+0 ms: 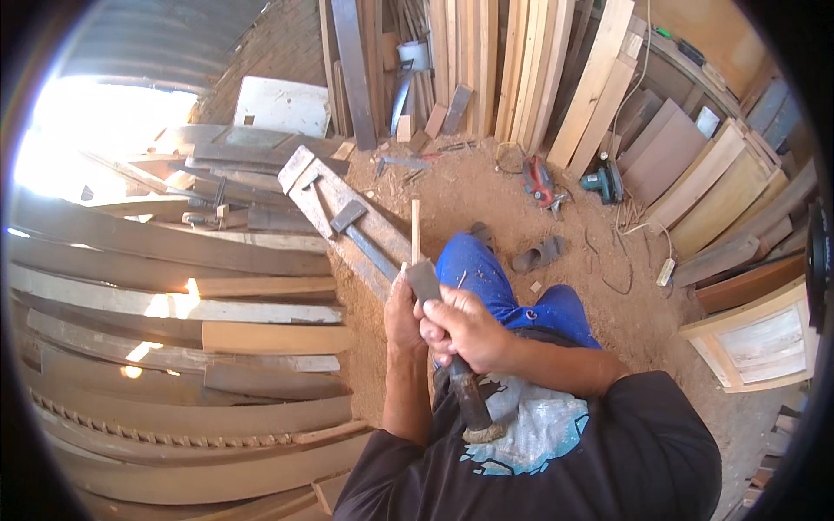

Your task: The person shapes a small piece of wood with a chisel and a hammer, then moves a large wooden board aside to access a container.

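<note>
My right hand (pixel 465 328) is wrapped round a broad chisel (pixel 473 404), its wide dull blade pointing away from me and its dark handle with a frayed butt end resting toward my shirt. Right beside it, my left hand (pixel 403 314) is closed on a thin wooden strip (pixel 415 227) that sticks up past the fingers. The blade partly covers the left fingers and the strip's lower part. Beyond my hands, a hammer (pixel 351 215) with a grey handle lies on a pale, slanted plank (pixel 306 167). A small try square (pixel 314 193) lies farther up that plank.
Stacked boards (pixel 261 339) fill the left side. Planks (pixel 534 78) lean upright at the back. On the sawdust floor lie a red power tool (pixel 540 182), a green circular saw (pixel 599 182), cords and a sandal (pixel 539 253). A framed panel (pixel 756 343) stands at right.
</note>
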